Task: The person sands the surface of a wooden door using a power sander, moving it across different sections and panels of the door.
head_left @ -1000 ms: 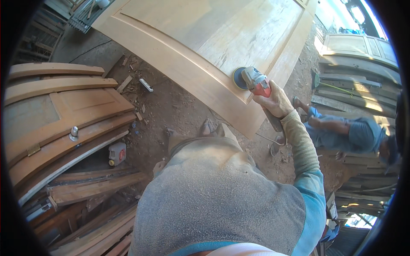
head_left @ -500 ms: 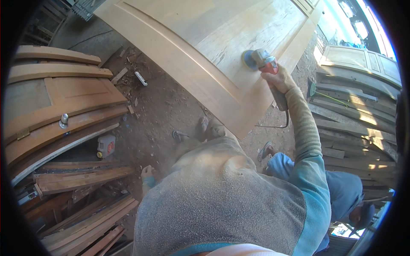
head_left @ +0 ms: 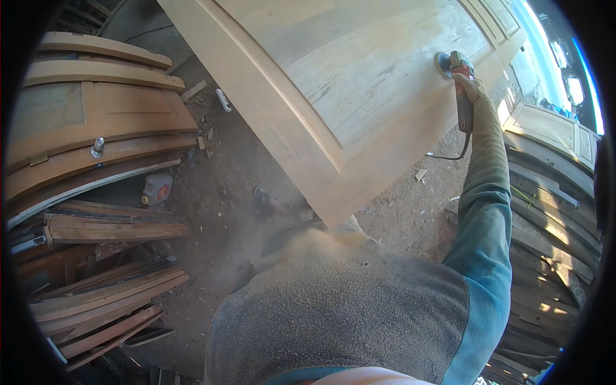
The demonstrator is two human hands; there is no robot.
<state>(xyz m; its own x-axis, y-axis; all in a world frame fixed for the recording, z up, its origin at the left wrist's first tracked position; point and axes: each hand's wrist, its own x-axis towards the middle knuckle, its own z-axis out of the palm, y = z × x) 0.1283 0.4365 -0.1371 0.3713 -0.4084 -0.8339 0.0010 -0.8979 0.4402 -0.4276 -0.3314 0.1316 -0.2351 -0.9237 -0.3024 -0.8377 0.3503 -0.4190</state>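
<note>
My right hand (head_left: 473, 87) is closed around an angle grinder (head_left: 464, 110) with a red and grey body. The grinder's round sanding disc (head_left: 443, 64) rests on the recessed panel of a pale wooden door (head_left: 282, 138), close to its right-hand frame. A dark cord hangs from the grinder's rear end. Pale dust clings to my sleeve and my shirt front. The door's near corner reaches almost to my body. My left hand is not visible in this view.
Stacked door parts (head_left: 138, 112), one with a metal knob (head_left: 97, 147), lie on the left. Beside them are a plastic jug (head_left: 156, 188) and several planks (head_left: 115, 228). More boards (head_left: 545, 192) and another panelled door (head_left: 548, 131) lie on the right. Wood scraps and dust cover the ground.
My right hand and the grinder have moved right and farther away across the door panel, and my arm is straighter. My left hand has dropped out of sight. The person at lower right no longer shows.
</note>
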